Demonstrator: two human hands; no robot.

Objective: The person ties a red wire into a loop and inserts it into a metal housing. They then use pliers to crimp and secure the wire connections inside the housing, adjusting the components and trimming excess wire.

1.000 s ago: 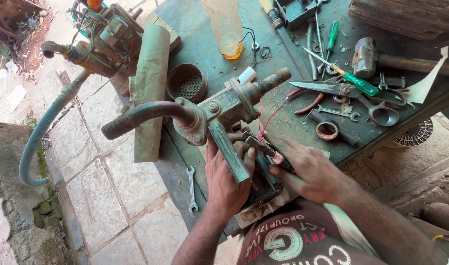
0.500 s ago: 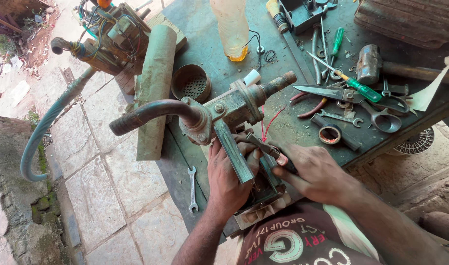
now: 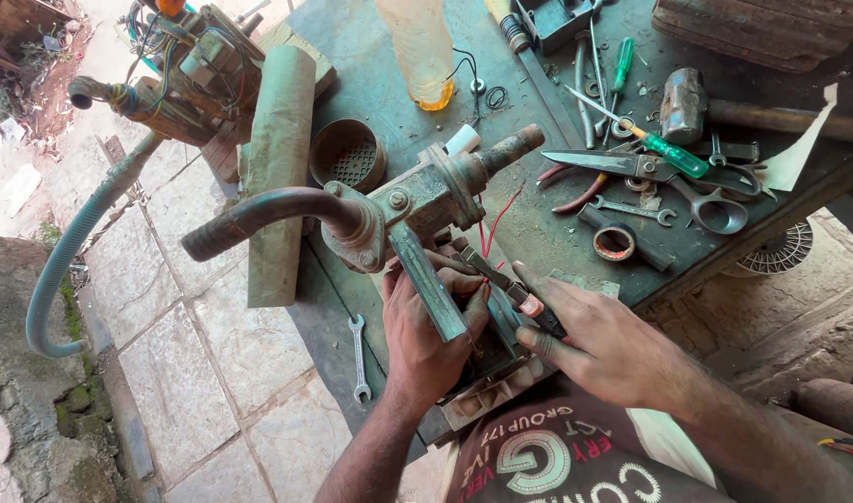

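Currently, at the bench [image 3: 370, 56] edge:
Object: rusty cast-metal pump assembly [image 3: 417, 200] with curved pipe [image 3: 259, 210], propped over the near edge against the person.
Left hand [image 3: 426, 326]: fingers wrapped and closed on the pump's angled metal bar [image 3: 426, 279].
Right hand [image 3: 603, 340]: pinched shut on pliers [image 3: 510, 289] at the red wires [image 3: 491, 228].
Handling: looks heavy, rigid, rough with rust, so not slippery; wires seem delicate.
Grip: the body or bar is best, not the pipe.
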